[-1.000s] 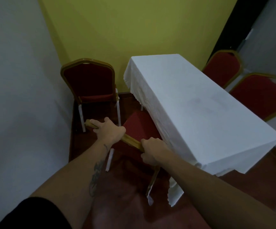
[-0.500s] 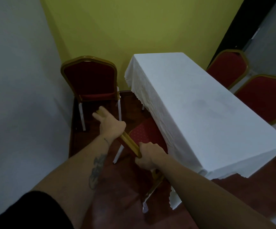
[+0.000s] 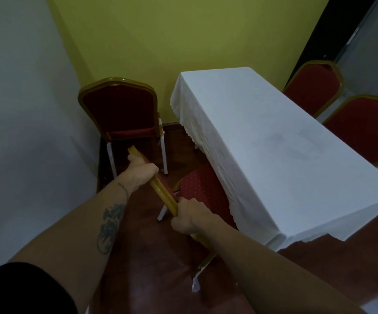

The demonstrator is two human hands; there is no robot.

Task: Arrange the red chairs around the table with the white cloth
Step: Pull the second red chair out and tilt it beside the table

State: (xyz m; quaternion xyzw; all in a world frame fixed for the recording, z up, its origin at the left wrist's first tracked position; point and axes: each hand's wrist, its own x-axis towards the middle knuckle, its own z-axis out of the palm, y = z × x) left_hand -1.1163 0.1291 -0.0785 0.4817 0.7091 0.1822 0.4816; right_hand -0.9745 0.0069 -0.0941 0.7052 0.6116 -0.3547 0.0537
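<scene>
A long table with a white cloth stands in the middle. Below me is a red chair with a gold frame, its seat partly under the cloth on the table's left side. My left hand is shut on the far end of its gold top rail, and my right hand grips the near end. A second red chair stands ahead by the left wall, its back towards me. Two more red chairs stand along the table's right side.
A white wall runs close on the left and a yellow wall closes the far end. The floor is dark reddish wood. A dark doorway is at the upper right. The gap between left wall and table is narrow.
The held chair has turned and slid in, so its seat now reaches further under the cloth. Both hands stay on the top rail and the view has shifted slightly.
</scene>
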